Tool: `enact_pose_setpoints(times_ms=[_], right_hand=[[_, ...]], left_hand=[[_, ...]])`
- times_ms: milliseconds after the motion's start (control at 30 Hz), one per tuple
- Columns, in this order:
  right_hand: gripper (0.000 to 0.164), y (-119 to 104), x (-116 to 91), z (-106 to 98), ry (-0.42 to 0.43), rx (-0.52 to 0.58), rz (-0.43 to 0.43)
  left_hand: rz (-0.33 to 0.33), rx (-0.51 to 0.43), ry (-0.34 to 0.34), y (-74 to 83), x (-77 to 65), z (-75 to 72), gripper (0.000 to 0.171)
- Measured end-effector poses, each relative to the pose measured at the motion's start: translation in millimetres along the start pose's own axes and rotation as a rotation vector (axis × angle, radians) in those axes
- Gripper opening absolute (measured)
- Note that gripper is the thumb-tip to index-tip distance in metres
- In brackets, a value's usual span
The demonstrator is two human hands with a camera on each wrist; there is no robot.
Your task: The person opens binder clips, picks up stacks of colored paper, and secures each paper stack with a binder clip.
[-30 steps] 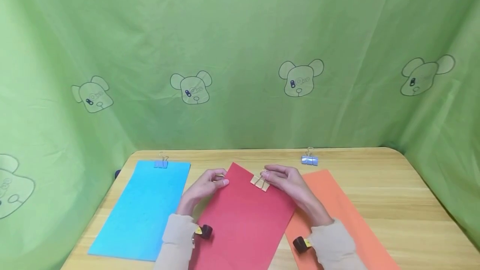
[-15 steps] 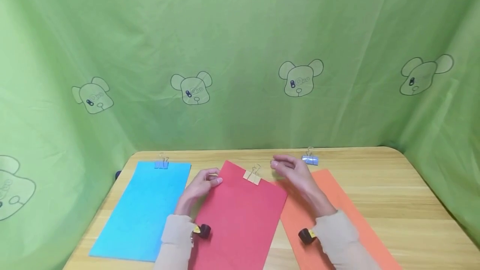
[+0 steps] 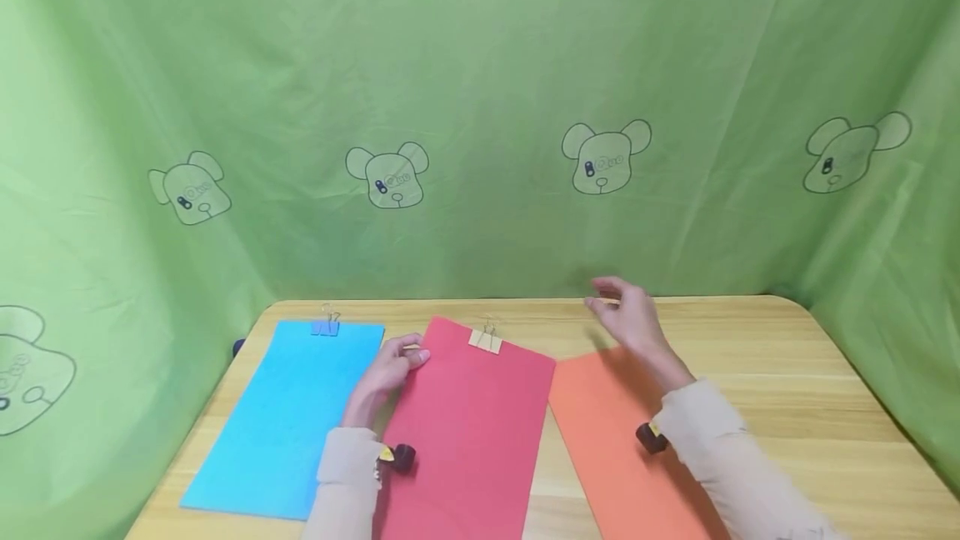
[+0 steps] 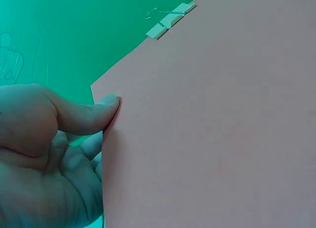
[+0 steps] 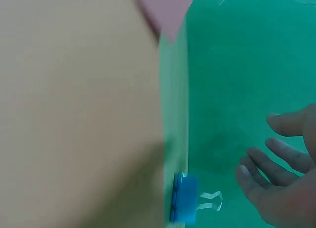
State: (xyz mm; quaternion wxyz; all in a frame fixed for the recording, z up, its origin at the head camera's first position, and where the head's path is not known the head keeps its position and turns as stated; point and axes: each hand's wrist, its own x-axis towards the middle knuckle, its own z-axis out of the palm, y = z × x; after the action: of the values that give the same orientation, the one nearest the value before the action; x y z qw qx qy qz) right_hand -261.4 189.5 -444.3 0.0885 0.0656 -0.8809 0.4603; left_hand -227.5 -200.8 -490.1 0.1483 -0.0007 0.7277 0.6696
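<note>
Blue sheet far left, blue clip on its far edge. Left hand pinches red sheet by its left edge, thumb on front; light, flat pinch should avoid creases. Yellow clip on red's far edge; red is between blue and orange sheet. Right hand holds nothing, fingers apart, near loose clip; gripping clip's body looks steadier than handles.

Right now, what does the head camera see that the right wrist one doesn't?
Only the head view shows the left hand and the blue paper with its clip. Only the right wrist view shows the loose blue clip near the orange paper. Both show the right hand, orange paper, some red paper and the green curtain.
</note>
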Motion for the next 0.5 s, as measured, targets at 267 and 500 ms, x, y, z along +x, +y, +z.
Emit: enact_pose_setpoints(times_ms=[267,500], right_hand=[[0.057,24.7,10.1,-21.2,-0.052,-0.201,0.015],[0.062,43.2,17.9,-31.2,-0.128,-0.346,0.015]], left_hand=[[0.014,0.025,0.118,-3.7,3.3,-10.1,0.011],[0.019,0.045,0.229,-3.2,3.7,-13.8,0.017]])
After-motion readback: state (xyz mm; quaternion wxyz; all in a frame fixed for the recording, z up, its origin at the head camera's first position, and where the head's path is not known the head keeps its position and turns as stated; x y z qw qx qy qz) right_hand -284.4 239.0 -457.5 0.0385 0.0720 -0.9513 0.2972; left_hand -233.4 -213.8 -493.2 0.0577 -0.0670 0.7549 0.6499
